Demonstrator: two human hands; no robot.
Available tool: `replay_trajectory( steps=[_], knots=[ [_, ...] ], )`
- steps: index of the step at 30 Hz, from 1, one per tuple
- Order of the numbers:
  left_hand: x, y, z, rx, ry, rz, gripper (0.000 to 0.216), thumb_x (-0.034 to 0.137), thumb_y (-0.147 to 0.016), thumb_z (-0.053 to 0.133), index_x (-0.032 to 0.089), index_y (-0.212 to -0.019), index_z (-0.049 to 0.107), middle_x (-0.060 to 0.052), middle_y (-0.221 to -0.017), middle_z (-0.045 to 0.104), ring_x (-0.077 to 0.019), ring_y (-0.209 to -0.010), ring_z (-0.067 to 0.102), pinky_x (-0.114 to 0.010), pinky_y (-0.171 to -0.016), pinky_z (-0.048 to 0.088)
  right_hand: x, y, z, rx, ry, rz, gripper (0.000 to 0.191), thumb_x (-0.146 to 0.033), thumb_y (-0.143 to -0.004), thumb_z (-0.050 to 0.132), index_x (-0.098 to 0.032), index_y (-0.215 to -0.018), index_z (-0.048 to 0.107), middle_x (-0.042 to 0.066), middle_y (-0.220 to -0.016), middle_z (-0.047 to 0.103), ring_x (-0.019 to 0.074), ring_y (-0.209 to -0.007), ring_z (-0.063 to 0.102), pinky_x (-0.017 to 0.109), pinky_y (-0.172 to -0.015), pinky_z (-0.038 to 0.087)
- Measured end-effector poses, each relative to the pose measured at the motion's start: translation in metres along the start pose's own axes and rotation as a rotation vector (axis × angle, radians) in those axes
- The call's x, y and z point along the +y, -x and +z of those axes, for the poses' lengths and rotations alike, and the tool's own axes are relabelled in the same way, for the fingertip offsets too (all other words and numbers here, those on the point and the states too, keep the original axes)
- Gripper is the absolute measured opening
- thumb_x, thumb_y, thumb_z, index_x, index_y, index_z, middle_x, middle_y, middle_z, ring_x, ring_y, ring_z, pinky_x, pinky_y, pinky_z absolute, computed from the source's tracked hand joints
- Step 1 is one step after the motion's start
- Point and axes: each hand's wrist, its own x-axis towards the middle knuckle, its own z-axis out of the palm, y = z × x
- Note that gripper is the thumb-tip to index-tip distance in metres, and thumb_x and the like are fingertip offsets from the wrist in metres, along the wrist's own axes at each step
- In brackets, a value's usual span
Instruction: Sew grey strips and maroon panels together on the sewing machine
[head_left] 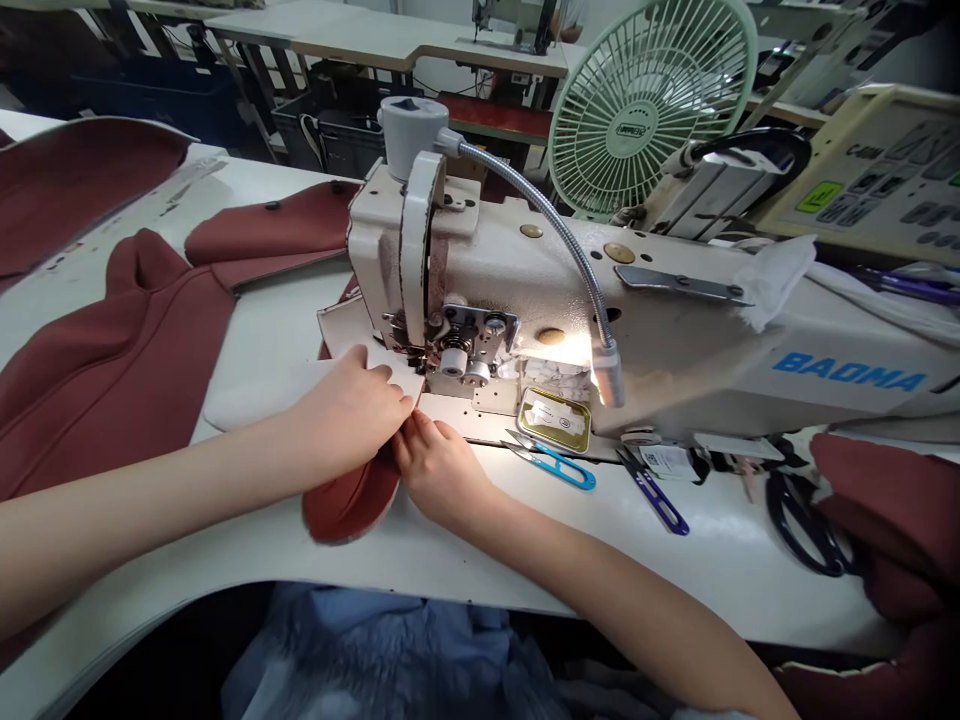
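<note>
Beside the needle area of a sewing machine (450,240), my left hand (356,412) is closed with bent fingers on a fabric piece (349,505), dark red with a pale side turned up. My right hand (442,470) meets it from the right, its fingertips pinched on the same piece's edge. The two hands touch or nearly touch. Part of the fabric runs behind the machine head, and its red rounded end hangs below my left hand. Blue thread snips (559,465) lie right of my right hand, near a small metal tin (555,418).
More dark red fabric (112,350) spreads across the left of the white table (480,580). Purple snips (654,492), black-handled scissors (806,525) and another red piece (892,500) lie to the right. A bendy lamp (607,370) lights the machine; a green fan (652,110) stands behind.
</note>
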Motion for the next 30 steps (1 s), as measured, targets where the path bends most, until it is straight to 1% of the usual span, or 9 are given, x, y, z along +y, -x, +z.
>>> replay_trajectory(
  steps=[3, 6, 11, 13, 16, 18, 21, 25, 30],
  knots=[
    [0.002, -0.004, 0.004, -0.066, 0.05, -0.045, 0.02, 0.008, -0.09, 0.046, 0.015, -0.095, 0.065, -0.009, -0.088, 0.066, -0.0247, -0.077, 0.061, -0.035, -0.065, 0.038, 0.001, -0.001, -0.004, -0.018, -0.04, 0.001, 0.037, -0.008, -0.09, 0.046, 0.008, -0.121, 0.057, 0.028, -0.117, 0.064, 0.0331, -0.112, 0.057, 0.039, -0.077, 0.051],
    [0.003, -0.01, 0.02, 0.031, 0.037, -0.056, 0.018, 0.006, -0.087, 0.047, 0.012, -0.094, 0.063, -0.01, -0.091, 0.063, -0.0229, -0.075, 0.06, -0.032, -0.06, 0.036, 0.002, -0.002, -0.007, -0.055, -0.077, -0.001, 0.035, -0.008, -0.09, 0.046, 0.006, -0.12, 0.059, 0.026, -0.115, 0.065, 0.0312, -0.109, 0.057, 0.038, -0.076, 0.05],
    [0.002, -0.006, 0.031, 0.148, 0.043, -0.061, 0.02, 0.017, -0.082, 0.061, 0.011, -0.101, 0.06, -0.011, -0.093, 0.061, -0.0235, -0.076, 0.058, -0.034, -0.065, 0.04, 0.008, -0.004, -0.014, -0.139, -0.176, 0.043, 0.026, -0.008, -0.09, 0.048, -0.004, -0.109, 0.064, 0.017, -0.106, 0.067, 0.0251, -0.095, 0.057, 0.036, -0.073, 0.046],
    [0.001, -0.001, 0.026, 0.139, 0.035, -0.004, 0.032, 0.024, -0.074, 0.07, 0.012, -0.102, 0.061, -0.011, -0.091, 0.062, -0.0252, -0.08, 0.059, -0.038, -0.074, 0.042, 0.012, -0.004, -0.019, -0.158, -0.246, 0.059, 0.025, -0.011, -0.09, 0.049, -0.008, -0.11, 0.065, 0.014, -0.107, 0.067, 0.0236, -0.094, 0.056, 0.036, -0.073, 0.045],
    [-0.002, 0.004, 0.017, 0.124, 0.022, 0.058, 0.031, 0.035, -0.069, 0.074, 0.014, -0.089, 0.064, -0.009, -0.084, 0.065, -0.0294, -0.091, 0.059, -0.047, -0.09, 0.037, 0.019, -0.003, -0.032, -0.216, -0.376, 0.069, 0.023, -0.016, -0.089, 0.052, -0.015, -0.105, 0.068, 0.008, -0.108, 0.068, 0.0215, -0.092, 0.057, 0.035, -0.074, 0.043],
    [-0.003, 0.004, 0.014, 0.093, 0.044, 0.033, 0.034, 0.044, -0.068, 0.073, 0.015, -0.083, 0.065, -0.01, -0.082, 0.066, -0.0309, -0.092, 0.059, -0.049, -0.089, 0.035, 0.024, -0.003, -0.042, -0.261, -0.458, 0.051, 0.022, -0.018, -0.086, 0.055, -0.019, -0.103, 0.069, 0.005, -0.106, 0.069, 0.02, -0.09, 0.057, 0.033, -0.075, 0.042],
    [-0.002, -0.003, 0.013, -0.002, 0.091, 0.001, 0.046, 0.054, -0.064, 0.074, 0.014, -0.086, 0.064, -0.009, -0.083, 0.066, -0.0284, -0.084, 0.061, -0.042, -0.08, 0.038, 0.029, -0.003, -0.053, -0.283, -0.518, 0.021, 0.027, -0.019, -0.086, 0.056, -0.021, -0.11, 0.069, 0.004, -0.105, 0.07, 0.0185, -0.09, 0.057, 0.031, -0.074, 0.041],
    [0.0, -0.011, 0.015, 0.012, 0.083, 0.003, 0.036, 0.037, -0.069, 0.074, 0.012, -0.092, 0.063, -0.009, -0.089, 0.063, -0.0236, -0.08, 0.06, -0.033, -0.069, 0.039, 0.026, -0.002, -0.05, -0.282, -0.449, 0.029, 0.029, -0.021, -0.089, 0.054, -0.02, -0.115, 0.066, 0.008, -0.108, 0.068, 0.0204, -0.092, 0.056, 0.032, -0.072, 0.039],
    [-0.001, -0.017, 0.023, 0.092, 0.033, -0.047, 0.013, 0.013, -0.084, 0.056, 0.01, -0.096, 0.06, -0.01, -0.094, 0.062, -0.0209, -0.081, 0.059, -0.03, -0.063, 0.037, 0.012, 0.003, -0.027, -0.215, -0.258, 0.028, 0.036, -0.021, -0.091, 0.053, -0.011, -0.124, 0.057, 0.018, -0.117, 0.063, 0.0258, -0.102, 0.054, 0.035, -0.072, 0.041]
  ],
)
